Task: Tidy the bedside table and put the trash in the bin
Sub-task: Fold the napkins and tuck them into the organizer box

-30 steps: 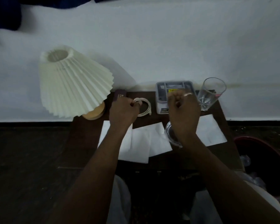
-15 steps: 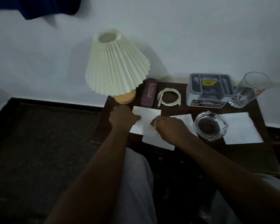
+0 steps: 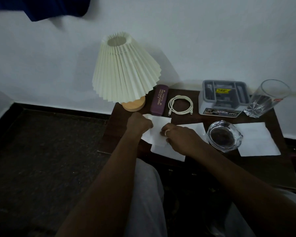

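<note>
Head view: compared with half a second ago, the scene has hardly shifted; both hands are on the same white sheet as before, with the left hand (image 3: 139,123) now a touch further onto its left edge. A second ago both hands were raised in fists near the cable and the grey box, so they have since come down to the paper.

The left hand is closed on the left edge of the top paper sheet (image 3: 158,130), fingers curled together over it. The right hand (image 3: 181,140), a ring on one finger, presses on the same sheet from the 3 o'clock side; its fingertips seem pinched on the paper, though whether they truly grip it I cannot tell. This sheet overlaps a second paper sheet (image 3: 169,150) lying beneath it toward 5 o'clock.

On the dark counter (image 3: 266,168), a glass ashtray (image 3: 224,136) sits just beside the right hand at 3 o'clock, touching a third paper sheet (image 3: 256,139) further right. At 12 o'clock from the hands lie a purple glasses case (image 3: 159,100) and a coiled white cable (image 3: 180,105), side by side but apart. The lamp (image 3: 125,71) with its pleated shade stands at 11 o'clock. A grey box (image 3: 223,98) and a tilted-looking drinking glass (image 3: 266,98) stand at 2 o'clock by the wall (image 3: 212,40).
</note>
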